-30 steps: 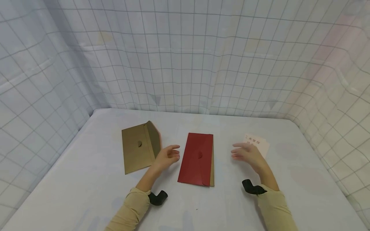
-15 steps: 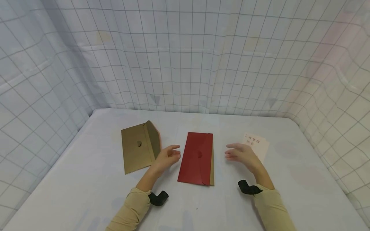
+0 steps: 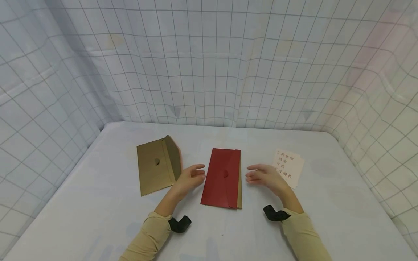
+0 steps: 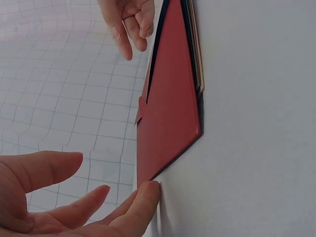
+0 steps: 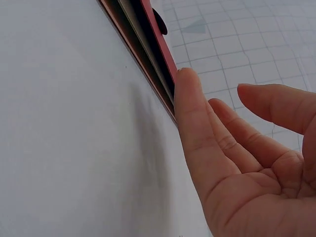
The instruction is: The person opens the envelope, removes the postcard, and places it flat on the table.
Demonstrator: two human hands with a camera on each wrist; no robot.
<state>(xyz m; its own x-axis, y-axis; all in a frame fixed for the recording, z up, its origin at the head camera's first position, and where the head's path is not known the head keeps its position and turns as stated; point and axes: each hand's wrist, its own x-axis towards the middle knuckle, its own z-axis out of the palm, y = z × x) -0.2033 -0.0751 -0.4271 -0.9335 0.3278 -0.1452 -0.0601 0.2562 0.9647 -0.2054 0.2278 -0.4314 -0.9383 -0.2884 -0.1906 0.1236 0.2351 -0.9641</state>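
Observation:
A red envelope (image 3: 219, 186) with a small round closure lies flat at the middle of the table, and a strip of gold layer (image 3: 240, 199) shows along its right edge. My left hand (image 3: 188, 182) hovers by its left side with loosely bent fingers and nothing in them. On the opposite side, my right hand (image 3: 270, 179) is held near the right edge, fingers relaxed and empty. In the left wrist view the red envelope (image 4: 173, 98) stands slightly apart in layers, close to my fingertips; whether they touch it I cannot tell.
Left of my left hand lies a gold envelope (image 3: 151, 170) with its flap open. Several pale cards (image 3: 292, 167) with written characters lie beyond my right hand. White gridded curtains (image 3: 209, 72) enclose the table (image 3: 98, 203) at the back and sides.
My right hand has moved left, away from the cards and toward the red envelope, uncovering more writing. My left hand has shifted only very slightly to the right.

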